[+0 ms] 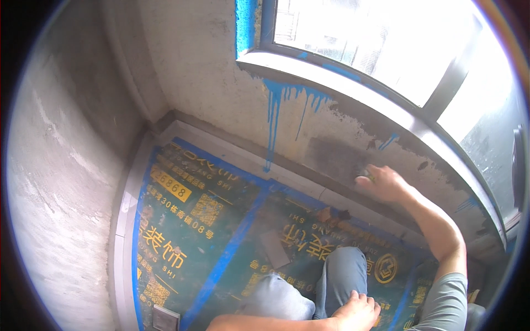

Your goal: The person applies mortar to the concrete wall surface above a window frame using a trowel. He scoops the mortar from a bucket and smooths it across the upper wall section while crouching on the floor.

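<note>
My right hand (383,181) reaches to the lower wall (323,157) below the window, beside a darker grey patch. Its bent fingers hold a small object with some yellow-green on it, mostly hidden and too small to identify. Blue paint drips (270,118) run down the wall to the left of the hand, from below the white sill (397,110). My left hand (356,313) rests on my bent right knee (342,265), fingers loosely curved and apart, with nothing visible in them.
Green protective sheeting (232,287) with blue tape covers the floor inside a pale tiled border (120,220). A grey rectangular piece (274,248), brown scraps (334,215) and a square object (165,318) at bottom left lie on it. A plastered wall (61,165) stands at left.
</note>
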Motion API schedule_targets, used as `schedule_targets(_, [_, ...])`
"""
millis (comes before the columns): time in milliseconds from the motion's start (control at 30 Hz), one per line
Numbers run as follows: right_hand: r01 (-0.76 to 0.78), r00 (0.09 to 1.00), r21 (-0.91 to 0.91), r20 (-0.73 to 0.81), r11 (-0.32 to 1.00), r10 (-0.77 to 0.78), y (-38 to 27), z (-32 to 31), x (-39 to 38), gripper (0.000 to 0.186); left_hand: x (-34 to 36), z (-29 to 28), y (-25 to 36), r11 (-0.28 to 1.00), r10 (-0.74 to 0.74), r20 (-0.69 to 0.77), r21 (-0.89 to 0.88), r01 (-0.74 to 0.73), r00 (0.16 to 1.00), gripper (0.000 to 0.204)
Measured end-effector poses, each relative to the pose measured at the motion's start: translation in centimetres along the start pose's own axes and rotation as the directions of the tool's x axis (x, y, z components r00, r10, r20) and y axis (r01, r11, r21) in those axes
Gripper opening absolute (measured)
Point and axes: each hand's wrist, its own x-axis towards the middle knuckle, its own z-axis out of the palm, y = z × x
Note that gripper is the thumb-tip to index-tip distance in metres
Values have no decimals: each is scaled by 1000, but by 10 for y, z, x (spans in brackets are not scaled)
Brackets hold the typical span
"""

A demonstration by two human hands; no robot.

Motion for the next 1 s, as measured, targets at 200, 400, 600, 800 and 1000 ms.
schedule_targets(200, [272,843,-176,-431,946,-323,-46,-8,33,50,-8,1,2,997,64,24,47,-65,998,46])
schedule_targets(400, [159,815,-256,-512,954,-273,-75,-26,72,50,-2,12,0,998,4,-43,-64,-6,999,35])
schedule_targets(600, [144,830,-232,-501,962,-245,-75,-30,91,54,-10,11,-9,998,52,-94,-42,-56,994,33])
schedule_targets(800, [152,914,-128,-359,980,-189,-95,-27,114,58,-5,11,-13,991,87,-136,-89,-100,987,27])
schedule_targets(1000, [159,986,-130,-33,979,-165,-111,-32,92,67,7,16,-14,989,81,-101,-114,-93,992,17])
